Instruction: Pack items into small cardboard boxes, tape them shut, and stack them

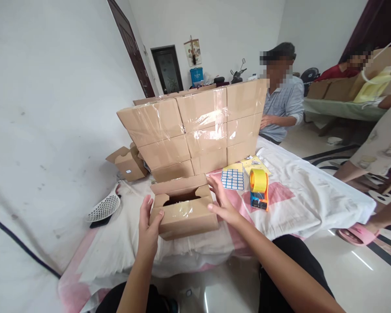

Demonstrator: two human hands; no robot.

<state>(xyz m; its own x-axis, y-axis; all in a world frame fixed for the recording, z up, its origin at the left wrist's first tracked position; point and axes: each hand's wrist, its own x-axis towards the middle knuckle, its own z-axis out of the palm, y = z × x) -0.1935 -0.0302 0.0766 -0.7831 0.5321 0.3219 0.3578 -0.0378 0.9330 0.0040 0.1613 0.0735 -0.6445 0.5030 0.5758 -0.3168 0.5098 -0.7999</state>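
A small cardboard box sits on the cloth-covered table right in front of me. Its top is partly open, with the back flap raised and the inside dark; clear tape shines on the front edge. My left hand grips the left end, thumb on the front corner and fingers along the side. At the opposite end, my right hand holds the box with the thumb near the front and the fingers at the back corner. To the right of it stands a tape dispenser with a yellow roll.
Stacked, taped boxes rise behind the box. A label sheet, an open carton and a white perforated scoop lie on the table. A co-worker sits behind the stack; other people are at the right.
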